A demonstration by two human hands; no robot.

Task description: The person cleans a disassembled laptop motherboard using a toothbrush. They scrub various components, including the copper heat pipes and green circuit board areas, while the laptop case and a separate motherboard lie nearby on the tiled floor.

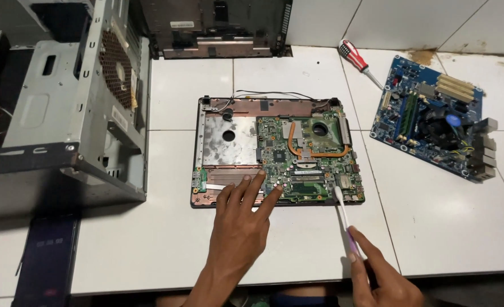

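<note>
An opened laptop base (229, 139) lies flat on the white tiled surface, its green motherboard (309, 159) with a copper heat pipe exposed. My left hand (243, 213) rests with spread fingers on the laptop's front edge, fingertips touching the board's lower left part. My right hand (380, 276) holds a toothbrush (343, 213) with a white and purple handle. Its bristled head touches the board's lower right corner.
A grey desktop computer case (70, 108) stands at the left. A blue desktop motherboard (434, 128) lies at the right, a red-handled screwdriver (357, 59) beside it. A dark laptop shell (218, 28) leans at the back. A dark phone (44, 258) lies at the lower left.
</note>
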